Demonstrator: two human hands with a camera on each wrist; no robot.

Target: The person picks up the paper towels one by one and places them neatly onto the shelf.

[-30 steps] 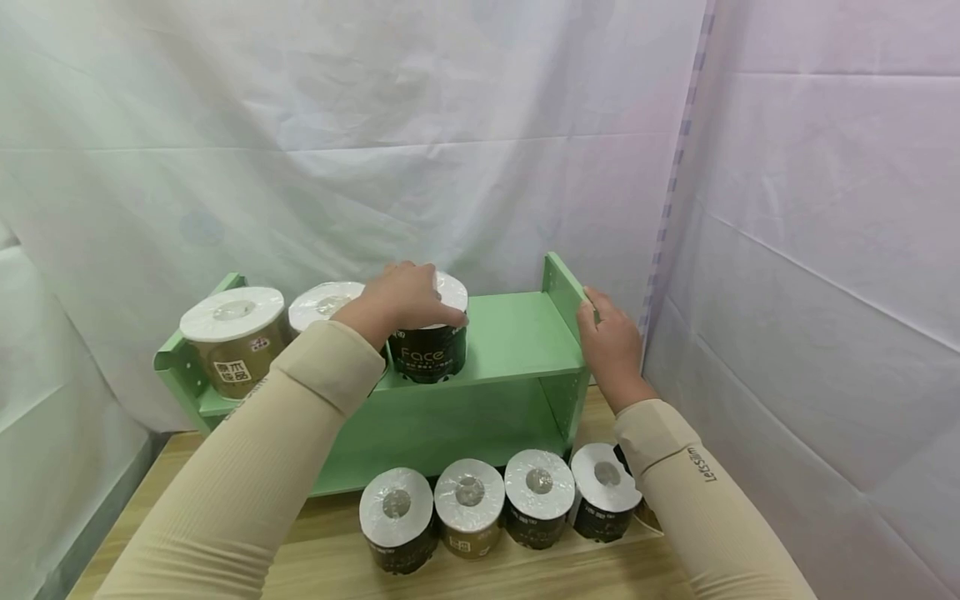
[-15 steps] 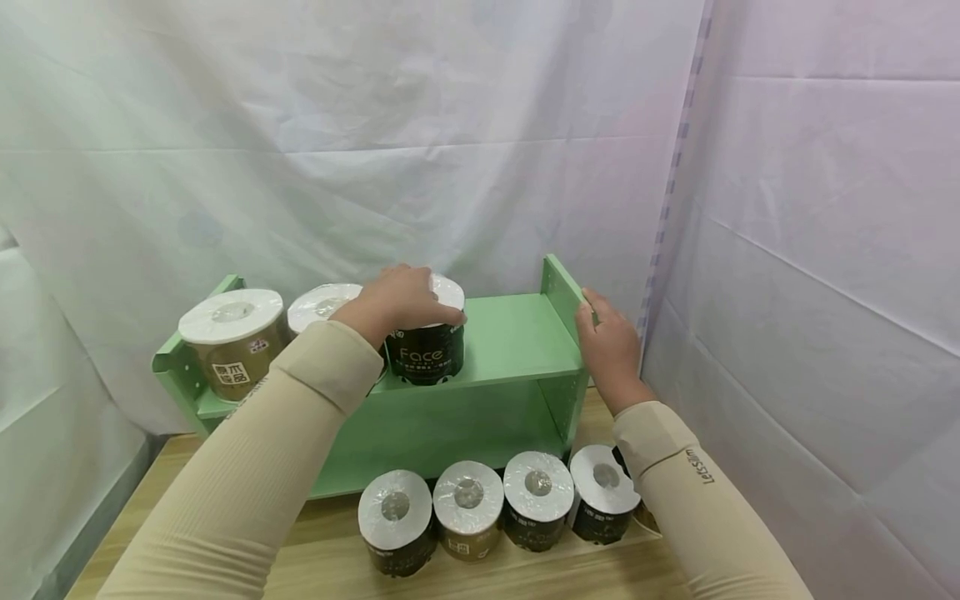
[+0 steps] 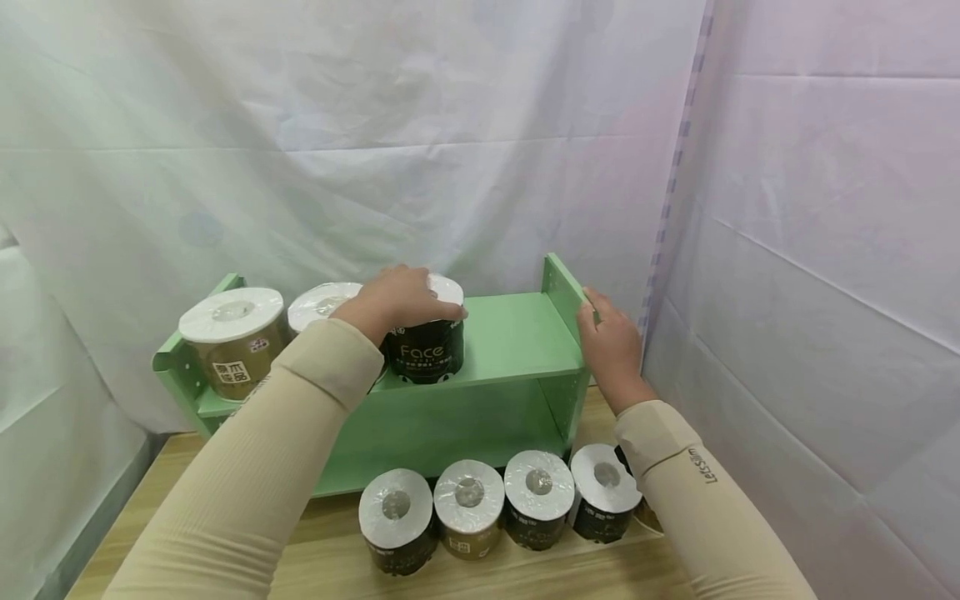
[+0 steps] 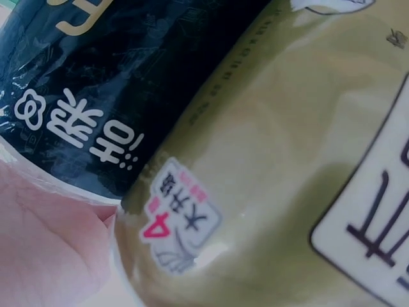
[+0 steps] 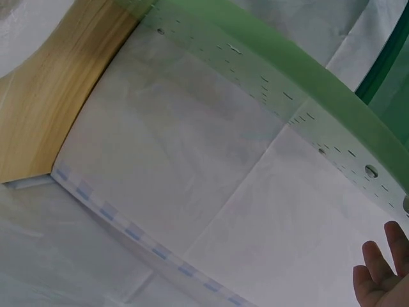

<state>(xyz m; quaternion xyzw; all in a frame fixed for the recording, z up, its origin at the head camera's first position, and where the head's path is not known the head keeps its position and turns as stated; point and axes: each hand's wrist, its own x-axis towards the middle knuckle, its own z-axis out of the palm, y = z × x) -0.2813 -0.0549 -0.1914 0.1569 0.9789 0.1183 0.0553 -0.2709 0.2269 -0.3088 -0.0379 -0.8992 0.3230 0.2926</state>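
- On the upper board (image 3: 510, 333) of the green shelf unit (image 3: 450, 429), toward the middle, the dark "Face" roll (image 3: 427, 350) is held upright by the left hand (image 3: 397, 296), whose thumb and fingers are clamped over its top rim.
- Against the frame half a second earlier, hardly anything is seen to be altered: the same spot is kept by the roll, and the same placing by both hands.
- By the right hand (image 3: 611, 342), set well apart from the left, the front edge of the right end panel (image 3: 566, 308) is held between thumb and fingers, as it was before.
- Three rolls are counted along the upper board: at its left end a tan-wrapped roll (image 3: 232, 358), beside it a second roll (image 3: 322, 304) partly covered by the left sleeve (image 3: 255, 467), then the one being held.
- Five rolls are counted on the wooden table (image 3: 322, 558), in a row before the shelf unit: three dark-wrapped rolls (image 3: 405, 554), a tan one (image 3: 468, 542) second from the left, and at the right end a fifth roll (image 3: 648, 517), mostly hidden by the right sleeve (image 3: 712, 517).
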